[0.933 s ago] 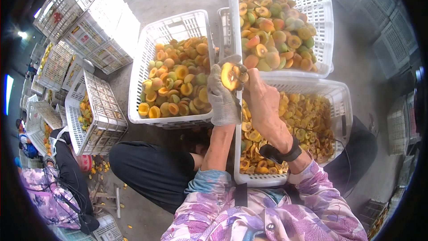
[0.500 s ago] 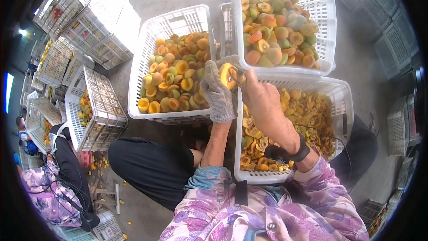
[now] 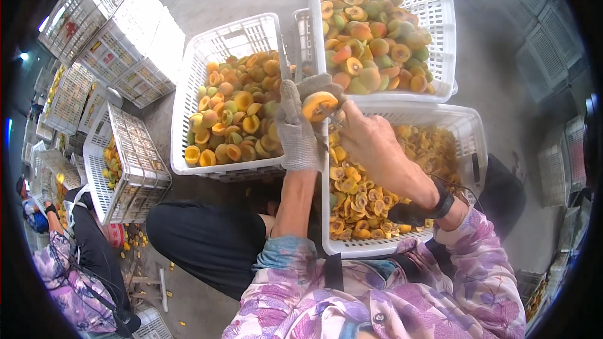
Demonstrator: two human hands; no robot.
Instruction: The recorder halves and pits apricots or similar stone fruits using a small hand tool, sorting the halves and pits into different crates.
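Note:
My left hand [image 3: 298,130], in a grey knit glove, is closed around a halved peach [image 3: 320,106], orange-yellow with its brown stone hollow turned toward my right hand. My bare right hand [image 3: 375,148] grips a small metal pitting tool [image 3: 337,117]; its tip is at the fruit's edge, and most of the tool is hidden by my fingers. Both hands hover over the gap where three white crates meet. Peach halves [image 3: 245,116] fill the left crate [image 3: 179,144]. Below my right hand, another crate [image 3: 478,144] holds many smaller yellow fruit pieces [image 3: 361,198].
At the upper right, a raised crate [image 3: 445,37] holds green and orange peaches [image 3: 383,41]. Stacked white crates [image 3: 125,31] stand at the left, with a tilted crate [image 3: 135,163] nearer. Another person [image 3: 78,276] in a floral top sits at the lower left, beside a wooden stool [image 3: 147,285].
The peach half has turned in my gloved hand, its cut face now more exposed. The whole view has shifted, so the crates sit slightly farther left. Both hands keep their hold.

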